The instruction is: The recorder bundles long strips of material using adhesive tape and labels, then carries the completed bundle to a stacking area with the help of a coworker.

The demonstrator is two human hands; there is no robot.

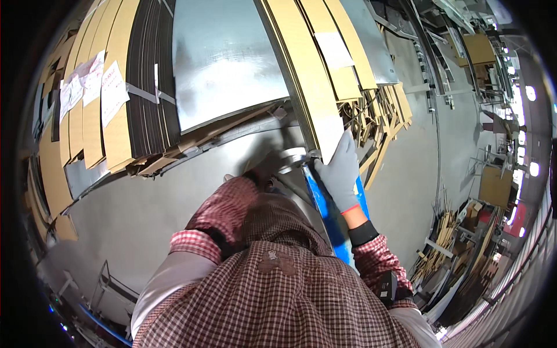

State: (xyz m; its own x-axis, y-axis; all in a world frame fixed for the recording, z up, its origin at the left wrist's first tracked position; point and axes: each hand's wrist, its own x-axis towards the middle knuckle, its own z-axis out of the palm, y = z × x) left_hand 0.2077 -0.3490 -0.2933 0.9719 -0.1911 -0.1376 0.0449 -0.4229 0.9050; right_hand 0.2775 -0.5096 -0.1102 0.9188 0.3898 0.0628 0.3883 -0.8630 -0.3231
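Note:
My right hand [341, 173], in a grey glove with a red-edged cuff, lies at the near end of a stack of long tan cardboard strips [301, 75]. Its fingers are stretched out along the stack's corner, and the thumb points toward a pale round roll [293, 155] that looks like tape. Beside that roll is my left hand [268, 165], dark and smeared by motion. Whether its fingers grip the roll cannot be made out. Under my right wrist runs a blue bar-like support [325, 203].
A shiny grey metal sheet [226, 64] lies left of the strips. More strapped cardboard stacks [110, 116] with paper sheets stand farther left. Loose bent cardboard pieces [371, 119] stick out at the right. Scrap piles [444, 238] and racks line the far right side.

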